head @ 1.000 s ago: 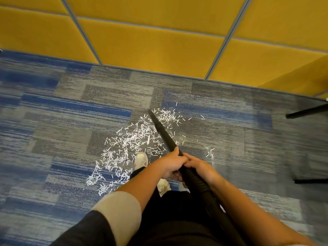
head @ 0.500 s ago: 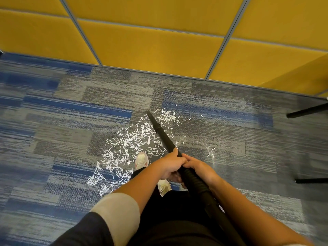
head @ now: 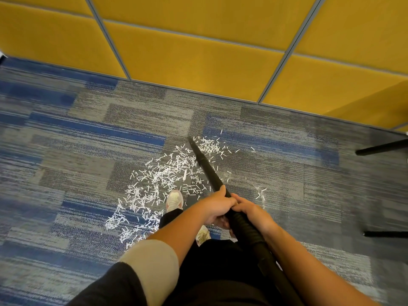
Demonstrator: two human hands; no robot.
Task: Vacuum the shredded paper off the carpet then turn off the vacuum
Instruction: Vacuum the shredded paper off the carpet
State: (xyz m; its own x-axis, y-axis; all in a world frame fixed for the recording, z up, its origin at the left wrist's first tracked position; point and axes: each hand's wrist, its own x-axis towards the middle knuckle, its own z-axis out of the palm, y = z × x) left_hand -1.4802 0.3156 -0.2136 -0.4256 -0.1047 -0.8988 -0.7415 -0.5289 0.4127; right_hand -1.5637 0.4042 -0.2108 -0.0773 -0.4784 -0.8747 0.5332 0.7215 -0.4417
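Short white strips of shredded paper [head: 163, 184], strewn in a loose diagonal band over the blue-and-grey carpet [head: 88, 173], thickest just ahead of a pale shoe [head: 174, 198], a few stray bits off to the right. Slim black vacuum wand [head: 209, 168], smooth, tapering to a narrow tip set among the far strips, ribbed hose at the near end. Left hand [head: 217, 205] wrapped round the wand, thumb along the top. Right hand [head: 254, 212] just behind and touching it, fingers curled round the ribbed part. Yellow wall panels [head: 198, 62] beyond.
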